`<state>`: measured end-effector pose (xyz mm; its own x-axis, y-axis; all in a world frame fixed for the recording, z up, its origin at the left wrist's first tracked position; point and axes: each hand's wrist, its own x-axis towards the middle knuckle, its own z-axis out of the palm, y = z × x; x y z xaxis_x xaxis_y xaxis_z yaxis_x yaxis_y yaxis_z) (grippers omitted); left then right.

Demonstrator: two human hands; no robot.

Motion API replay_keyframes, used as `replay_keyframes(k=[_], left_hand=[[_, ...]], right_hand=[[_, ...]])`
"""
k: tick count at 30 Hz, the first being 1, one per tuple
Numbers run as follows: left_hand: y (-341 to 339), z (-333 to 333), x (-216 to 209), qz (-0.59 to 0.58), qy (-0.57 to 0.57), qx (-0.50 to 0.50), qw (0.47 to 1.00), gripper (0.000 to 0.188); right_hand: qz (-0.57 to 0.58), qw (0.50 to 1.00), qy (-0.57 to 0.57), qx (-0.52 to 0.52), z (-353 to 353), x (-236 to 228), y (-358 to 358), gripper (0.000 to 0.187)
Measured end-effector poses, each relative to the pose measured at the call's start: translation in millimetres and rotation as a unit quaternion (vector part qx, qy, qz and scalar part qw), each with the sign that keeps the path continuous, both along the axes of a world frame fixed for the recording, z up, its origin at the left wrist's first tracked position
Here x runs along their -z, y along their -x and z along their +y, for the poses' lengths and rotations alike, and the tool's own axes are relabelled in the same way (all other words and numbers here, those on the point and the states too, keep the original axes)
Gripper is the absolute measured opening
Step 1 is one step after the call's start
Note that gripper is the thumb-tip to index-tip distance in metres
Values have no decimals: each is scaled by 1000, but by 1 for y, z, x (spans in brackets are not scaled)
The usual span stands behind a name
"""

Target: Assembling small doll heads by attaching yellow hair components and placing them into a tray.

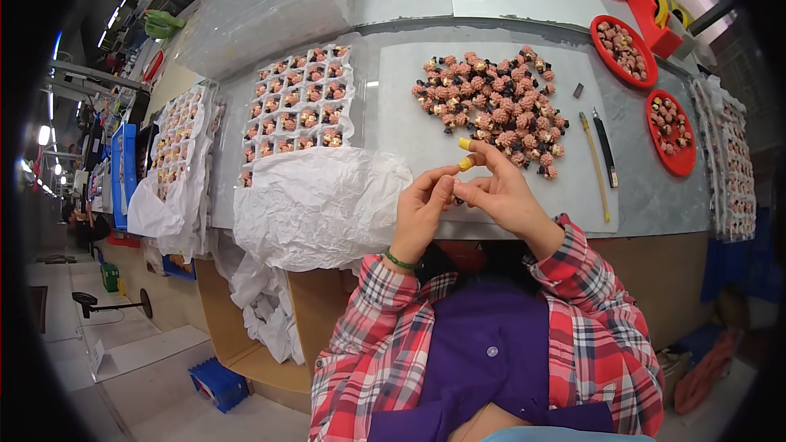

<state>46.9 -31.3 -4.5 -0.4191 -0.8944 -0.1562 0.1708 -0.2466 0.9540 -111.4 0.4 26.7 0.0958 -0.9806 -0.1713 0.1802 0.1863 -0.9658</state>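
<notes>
My left hand (419, 211) and my right hand (509, 196) meet at the table's near edge, thumbs and forefingers pinched together. Between the fingertips is a tiny piece, almost wholly hidden, with only a dark bit showing. Yellow covers wrap two fingertips of my right hand. Just beyond the hands lies a loose pile of small pink figures (499, 102) with black and cream parts, spread on a white sheet (397, 98). To the left, a compartment tray (299, 102) holds similar pieces in rows; crumpled white paper (315, 209) covers its near part.
Right of the pile lie a yellow stick (595, 168), a black-handled craft knife (606, 147) and a small dark block (578, 91). Red dishes of parts (602, 53) stand farther right. Clear plastic trays (266, 8) are stacked back left; another filled tray (176, 127) sits far left.
</notes>
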Motion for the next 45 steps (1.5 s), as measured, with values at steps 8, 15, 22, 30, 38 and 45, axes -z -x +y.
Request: replay_keyframes(k=[8, 15, 22, 30, 38, 45], left_hand=[[6, 10, 8, 95, -18, -33, 995, 22], [6, 9, 6, 187, -102, -23, 977, 30], [5, 9, 7, 143, -127, -21, 981, 30], [4, 9, 5, 163, -166, -32, 972, 19], [6, 7, -2, 144, -159, -52, 975, 20], [2, 8, 1, 133, -111, -15, 985, 22]], right_hand=[[151, 956, 207, 145, 19, 34, -10, 60], [247, 906, 296, 175, 16, 26, -9, 58], [279, 906, 309, 78, 0, 11, 7, 43], [639, 701, 288, 127, -55, 9, 32, 30], [349, 886, 303, 46, -16, -1, 2, 34], [251, 925, 281, 50, 4, 10, 6, 50]])
